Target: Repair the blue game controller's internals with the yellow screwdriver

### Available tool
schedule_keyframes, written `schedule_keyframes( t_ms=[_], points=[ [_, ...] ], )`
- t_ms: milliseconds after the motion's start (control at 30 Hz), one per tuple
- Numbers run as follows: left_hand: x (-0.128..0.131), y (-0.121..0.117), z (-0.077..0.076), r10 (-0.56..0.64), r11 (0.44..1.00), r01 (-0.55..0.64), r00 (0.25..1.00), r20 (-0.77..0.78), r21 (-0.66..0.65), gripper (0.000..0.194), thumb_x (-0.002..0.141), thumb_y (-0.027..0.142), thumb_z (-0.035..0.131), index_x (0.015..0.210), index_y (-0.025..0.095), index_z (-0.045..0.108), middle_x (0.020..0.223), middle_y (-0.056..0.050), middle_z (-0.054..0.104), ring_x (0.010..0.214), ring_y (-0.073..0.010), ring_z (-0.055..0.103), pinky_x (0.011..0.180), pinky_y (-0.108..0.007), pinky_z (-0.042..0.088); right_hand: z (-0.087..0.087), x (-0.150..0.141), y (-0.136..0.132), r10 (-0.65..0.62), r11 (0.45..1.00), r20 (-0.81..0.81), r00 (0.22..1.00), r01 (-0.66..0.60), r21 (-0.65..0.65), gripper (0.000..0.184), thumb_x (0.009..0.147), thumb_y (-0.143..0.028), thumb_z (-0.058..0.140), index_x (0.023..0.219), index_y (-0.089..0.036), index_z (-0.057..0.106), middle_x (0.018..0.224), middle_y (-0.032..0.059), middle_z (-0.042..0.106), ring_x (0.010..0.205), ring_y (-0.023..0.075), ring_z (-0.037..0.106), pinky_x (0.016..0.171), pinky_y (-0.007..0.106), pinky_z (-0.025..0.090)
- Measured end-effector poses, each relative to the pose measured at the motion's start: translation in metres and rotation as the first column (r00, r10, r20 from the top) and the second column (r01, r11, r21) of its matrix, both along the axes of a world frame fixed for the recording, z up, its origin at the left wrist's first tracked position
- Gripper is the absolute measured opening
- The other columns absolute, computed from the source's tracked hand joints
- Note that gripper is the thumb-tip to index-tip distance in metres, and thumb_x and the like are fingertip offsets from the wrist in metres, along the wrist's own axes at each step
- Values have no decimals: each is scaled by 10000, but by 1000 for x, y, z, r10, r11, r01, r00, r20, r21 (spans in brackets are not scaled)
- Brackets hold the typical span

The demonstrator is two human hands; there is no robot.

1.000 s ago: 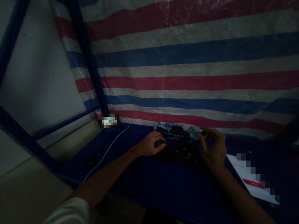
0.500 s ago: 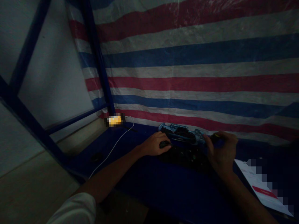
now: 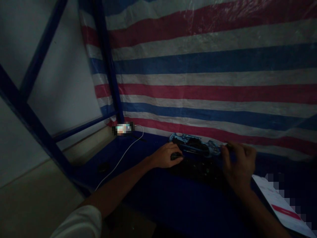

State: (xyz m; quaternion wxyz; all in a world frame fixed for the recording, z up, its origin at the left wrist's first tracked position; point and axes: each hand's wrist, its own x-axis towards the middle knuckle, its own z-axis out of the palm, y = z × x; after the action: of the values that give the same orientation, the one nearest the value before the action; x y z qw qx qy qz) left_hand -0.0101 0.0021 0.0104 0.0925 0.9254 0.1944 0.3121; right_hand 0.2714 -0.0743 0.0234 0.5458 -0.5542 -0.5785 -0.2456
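Note:
In the dim light my left hand [image 3: 164, 156] is closed on a small rounded black part [image 3: 175, 155], at the left end of a dark flat base [image 3: 203, 168] with small light specks. Whether the part is joined to the base is too dark to tell. Behind the base lies a light-blue toy car body shell [image 3: 210, 150], its dark hollow inside showing. My right hand [image 3: 239, 162] is raised at the shell's right end, thumb and fingers pinched around a small dark thing [image 3: 229, 145]. Shadow and blur hide what it is.
On the blue tabletop [image 3: 138, 186], a lit phone [image 3: 123, 128] with a white cable [image 3: 121, 157] stands at the far left, near a round black object [image 3: 103, 167]. White paper [image 3: 279, 201] lies right. Blue metal posts [image 3: 109, 62] and a striped sheet [image 3: 198, 92] stand behind.
The view has shifted slightly, so most things sit a little lower and further right. My right hand has moved a little rightward from the shell's end. My left hand keeps its hold.

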Motion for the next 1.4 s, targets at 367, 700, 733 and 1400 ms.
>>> schedule_keyframes(
  t_ms=[367, 700, 733, 1400],
  points=[
    [0, 1, -1, -8, 1000, 8, 1000, 8, 9, 227, 980, 368, 601, 1058, 182, 705, 1022, -90, 717, 1004, -230, 635, 951, -389, 499, -4, 0, 1, 61, 996, -199, 978, -72, -50, 397, 912, -548, 624, 1125, -213, 616, 1077, 122, 636, 1001, 324, 623, 914, 524, 496],
    [0, -1, 2, 0, 1000, 0, 1000, -2, -13, 226, 981, 377, 592, 1056, 194, 702, 1035, -86, 719, 1016, -232, 639, 954, -397, 504, -2, -4, 0, 31, 1000, 16, 999, -31, -2, 299, 990, -375, 497, 1198, -185, 600, 1108, 146, 592, 1154, 337, 523, 955, 535, 466],
    [0, -1, 2, -1, 1000, 1, 1000, 0, -11, 225, 982, 374, 591, 1056, 192, 701, 1034, -86, 720, 1013, -231, 639, 951, -396, 504, -2, -4, 0, 32, 999, 27, 999, -31, -14, 300, 1000, -360, 475, 1209, -189, 606, 1087, 137, 598, 1113, 324, 530, 939, 524, 470],
    [0, -1, 1, 16, 1000, -16, 1000, -11, -17, 256, 1009, 397, 564, 1080, 185, 689, 1066, -93, 717, 1033, -239, 633, 975, -419, 498, -2, -1, 0, 58, 998, -63, 996, -56, 27, 256, 985, -291, 454, 1167, -179, 597, 1194, 148, 580, 1166, 293, 541, 996, 512, 455]
  ],
)
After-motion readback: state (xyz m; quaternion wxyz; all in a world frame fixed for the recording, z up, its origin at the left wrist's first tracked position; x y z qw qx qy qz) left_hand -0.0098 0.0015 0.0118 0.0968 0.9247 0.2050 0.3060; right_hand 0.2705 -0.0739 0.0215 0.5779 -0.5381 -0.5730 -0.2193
